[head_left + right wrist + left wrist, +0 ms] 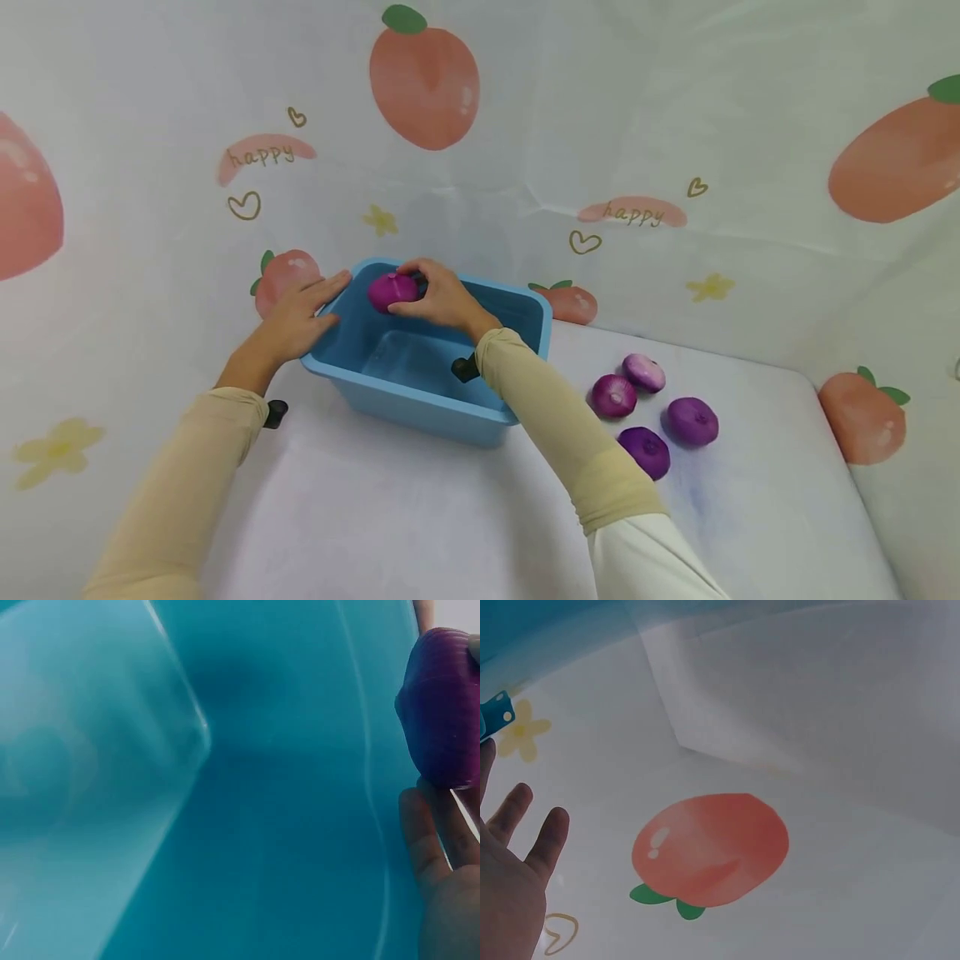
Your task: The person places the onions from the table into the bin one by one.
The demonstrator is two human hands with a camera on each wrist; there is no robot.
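Observation:
In the head view a blue plastic tub [427, 412] stands against the back cloth. My right hand [444, 298] reaches over it and grips a purple onion [392, 292] between thumb and fingers, inside the left end near the rim. The right wrist view has the same onion [442, 712] at its right edge, with the tub's blue inner wall [292, 787] beside it. My left hand [294, 323] rests on the tub's left rim with its fingers straight. In the left wrist view that hand [510, 877] shows only partly, fingers spread.
Several more onions lie on the white cloth to the right of the tub: a red one [614, 396], a pale one [643, 373], a purple one [691, 422] and a dark one [645, 452] partly behind my right sleeve [555, 417]. A fruit-printed cloth [495, 108] hangs behind.

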